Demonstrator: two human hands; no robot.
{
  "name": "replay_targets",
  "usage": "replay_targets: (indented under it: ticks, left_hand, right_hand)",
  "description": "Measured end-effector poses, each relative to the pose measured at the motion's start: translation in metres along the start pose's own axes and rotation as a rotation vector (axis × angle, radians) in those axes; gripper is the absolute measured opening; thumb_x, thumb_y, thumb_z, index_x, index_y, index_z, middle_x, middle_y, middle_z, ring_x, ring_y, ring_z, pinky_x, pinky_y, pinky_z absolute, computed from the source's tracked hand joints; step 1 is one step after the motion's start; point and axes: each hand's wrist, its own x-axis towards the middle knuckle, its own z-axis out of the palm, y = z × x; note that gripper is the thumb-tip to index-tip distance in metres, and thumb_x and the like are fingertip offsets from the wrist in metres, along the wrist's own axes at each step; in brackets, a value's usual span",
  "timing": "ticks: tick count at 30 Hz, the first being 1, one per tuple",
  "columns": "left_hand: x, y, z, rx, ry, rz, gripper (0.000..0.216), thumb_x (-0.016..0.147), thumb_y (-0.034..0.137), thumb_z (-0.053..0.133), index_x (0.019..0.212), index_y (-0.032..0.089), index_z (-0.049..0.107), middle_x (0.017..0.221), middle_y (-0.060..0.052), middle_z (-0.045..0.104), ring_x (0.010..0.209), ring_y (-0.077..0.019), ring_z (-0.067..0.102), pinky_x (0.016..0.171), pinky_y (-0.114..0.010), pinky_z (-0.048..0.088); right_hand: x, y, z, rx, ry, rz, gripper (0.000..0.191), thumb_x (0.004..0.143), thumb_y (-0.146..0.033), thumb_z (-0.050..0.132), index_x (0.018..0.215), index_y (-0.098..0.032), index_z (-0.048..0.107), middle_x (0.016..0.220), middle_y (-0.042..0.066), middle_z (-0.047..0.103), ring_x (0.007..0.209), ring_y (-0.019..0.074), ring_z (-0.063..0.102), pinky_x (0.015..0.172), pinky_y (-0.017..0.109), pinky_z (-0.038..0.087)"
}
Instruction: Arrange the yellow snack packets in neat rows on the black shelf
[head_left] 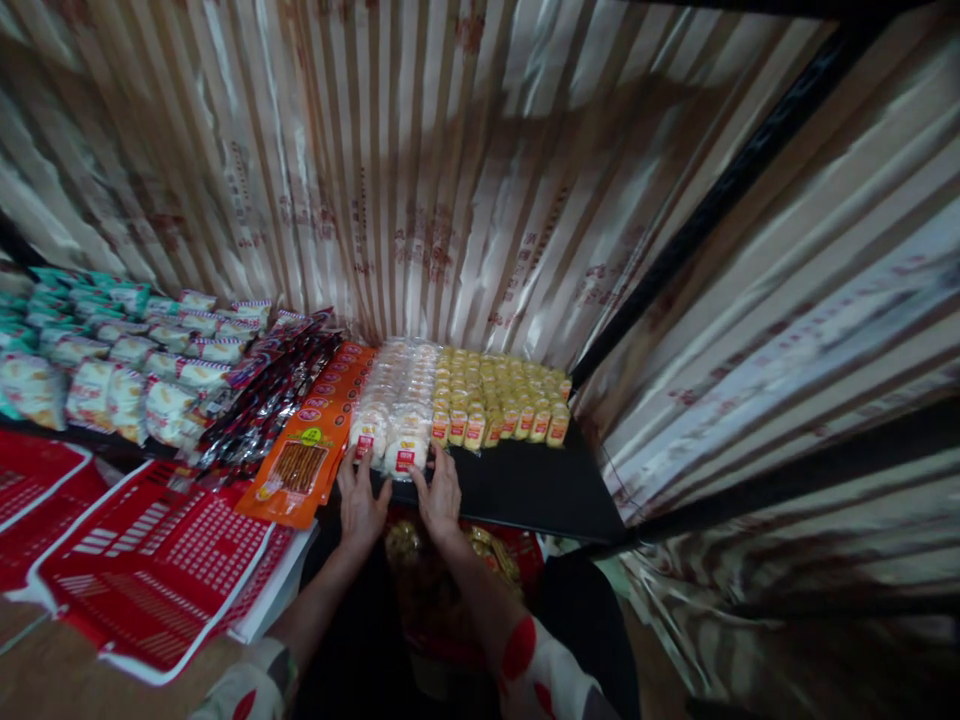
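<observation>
My left hand (361, 497) and my right hand (439, 494) rest side by side at the front edge of a black shelf (525, 485). Their fingers are stretched out and touch the front white snack packets with red labels (390, 440), which lie in rows running back. To the right of these stand rows of small yellow packets (499, 395). To the left lie orange flat packs (304, 455) with brown sticks printed on them. Neither hand grips anything.
Dark red-and-black packets (277, 390) and white and teal bags (120, 360) fill the shelf at left. Red perforated baskets (157, 560) sit lower left. Striped beige sheeting (450, 180) covers the back and right. A black post (720, 200) rises at right. A bag of goods (442, 580) lies below my arms.
</observation>
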Motion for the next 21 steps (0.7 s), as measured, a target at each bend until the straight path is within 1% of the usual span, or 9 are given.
replay_targets:
  ticks: [2, 5, 8, 10, 13, 16, 18, 19, 21]
  left_hand:
    - [-0.002, 0.003, -0.003, 0.018, 0.007, 0.003, 0.049, 0.077, 0.021, 0.055, 0.124, 0.018, 0.042, 0.134, -0.014, 0.032, 0.129, -0.0326, 0.027, 0.103, -0.053, 0.032]
    - [-0.010, 0.009, -0.010, 0.033, 0.019, -0.001, 0.036, 0.080, 0.021, 0.051, 0.115, 0.016, 0.050, 0.124, -0.013, 0.041, 0.122, -0.0299, 0.037, 0.100, -0.049, 0.036]
    - [-0.028, 0.019, -0.014, 0.010, 0.007, 0.022, 0.024, 0.083, 0.019, 0.043, 0.103, 0.016, 0.055, 0.108, -0.011, 0.052, 0.108, -0.0247, 0.048, 0.096, -0.043, 0.041]
    - [-0.045, 0.026, -0.012, -0.031, -0.058, 0.045, 0.023, 0.083, 0.016, 0.038, 0.096, 0.017, 0.057, 0.098, -0.009, 0.057, 0.100, -0.0216, 0.052, 0.092, -0.039, 0.043]
    - [-0.072, 0.036, 0.001, -0.067, -0.276, 0.019, 0.024, 0.080, 0.011, 0.038, 0.086, 0.019, 0.059, 0.091, -0.006, 0.060, 0.092, -0.0186, 0.055, 0.087, -0.035, 0.046]
    - [-0.091, 0.042, 0.021, 0.014, -0.614, -0.084, 0.023, 0.076, 0.009, 0.043, 0.081, 0.019, 0.063, 0.089, -0.006, 0.064, 0.091, -0.0193, 0.058, 0.084, -0.035, 0.047]
    - [-0.099, 0.045, 0.033, 0.082, -0.872, -0.136, 0.026, 0.077, 0.009, 0.043, 0.087, 0.018, 0.065, 0.092, -0.008, 0.067, 0.093, -0.0196, 0.060, 0.084, -0.034, 0.047]
    - [-0.101, 0.046, 0.037, 0.107, -0.976, -0.151, 0.029, 0.077, 0.008, 0.042, 0.091, 0.017, 0.065, 0.095, -0.008, 0.068, 0.095, -0.0194, 0.061, 0.084, -0.032, 0.046]
    - [-0.104, 0.047, 0.044, 0.149, -1.104, -0.174, 0.032, 0.078, 0.009, 0.041, 0.098, 0.016, 0.065, 0.098, -0.009, 0.068, 0.094, -0.0196, 0.062, 0.083, -0.030, 0.046]
  right_hand:
    - [-0.003, -0.001, -0.004, 0.071, 0.001, -0.005, 0.053, 0.083, -0.037, 0.048, 0.130, -0.014, 0.041, 0.119, 0.016, 0.051, 0.096, 0.0196, 0.056, 0.080, 0.032, 0.048]
    - [-0.018, -0.002, -0.016, 0.182, 0.016, -0.010, 0.047, 0.087, -0.036, 0.040, 0.127, -0.011, 0.043, 0.118, 0.017, 0.051, 0.095, 0.0183, 0.056, 0.069, 0.027, 0.050]
    - [-0.044, 0.009, -0.032, 0.235, 0.008, -0.014, 0.041, 0.089, -0.033, 0.033, 0.120, -0.011, 0.048, 0.103, 0.013, 0.060, 0.089, 0.0160, 0.058, 0.073, 0.026, 0.049]
    - [-0.064, 0.027, -0.041, 0.218, -0.035, 0.045, 0.038, 0.089, -0.032, 0.032, 0.115, -0.012, 0.052, 0.093, 0.009, 0.064, 0.084, 0.0154, 0.060, 0.076, 0.027, 0.048]
    - [-0.093, 0.063, -0.050, 0.082, -0.149, 0.179, 0.033, 0.089, -0.028, 0.032, 0.105, -0.016, 0.058, 0.090, 0.007, 0.067, 0.081, 0.0162, 0.062, 0.076, 0.028, 0.047]
    - [-0.113, 0.097, -0.053, -0.101, -0.312, 0.265, 0.028, 0.084, -0.019, 0.038, 0.094, -0.017, 0.064, 0.090, 0.008, 0.069, 0.083, 0.0190, 0.063, 0.077, 0.030, 0.046]
    - [-0.122, 0.112, -0.053, -0.160, -0.422, 0.299, 0.026, 0.080, -0.014, 0.042, 0.092, -0.016, 0.066, 0.090, 0.009, 0.070, 0.086, 0.0206, 0.063, 0.078, 0.031, 0.046]
    - [-0.125, 0.117, -0.052, -0.167, -0.461, 0.308, 0.026, 0.078, -0.012, 0.044, 0.092, -0.016, 0.066, 0.090, 0.009, 0.070, 0.087, 0.0210, 0.063, 0.080, 0.031, 0.045]
    - [-0.128, 0.123, -0.051, -0.154, -0.508, 0.320, 0.026, 0.076, -0.012, 0.047, 0.092, -0.015, 0.067, 0.092, 0.009, 0.070, 0.090, 0.0209, 0.063, 0.080, 0.029, 0.045]
